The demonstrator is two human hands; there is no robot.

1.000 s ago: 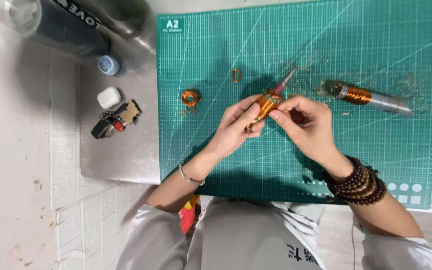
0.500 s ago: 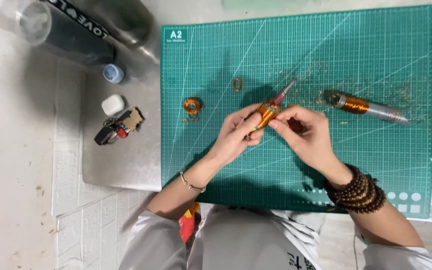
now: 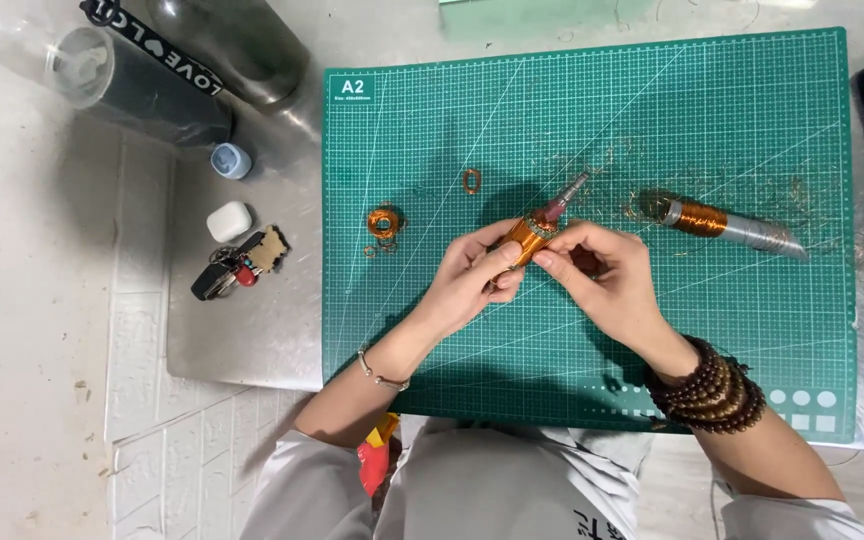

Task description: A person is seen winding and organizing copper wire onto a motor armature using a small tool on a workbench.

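Both hands together over green mat (image 3: 752, 330), left hand (image 3: 472, 280), right hand (image 3: 602, 275), pinching copper-wound rod (image 3: 537, 228) between them

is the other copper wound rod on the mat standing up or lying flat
Lying flat. The copper-wound rod rests lengthwise on the green cutting mat, tip pointing right, apart from both hands.
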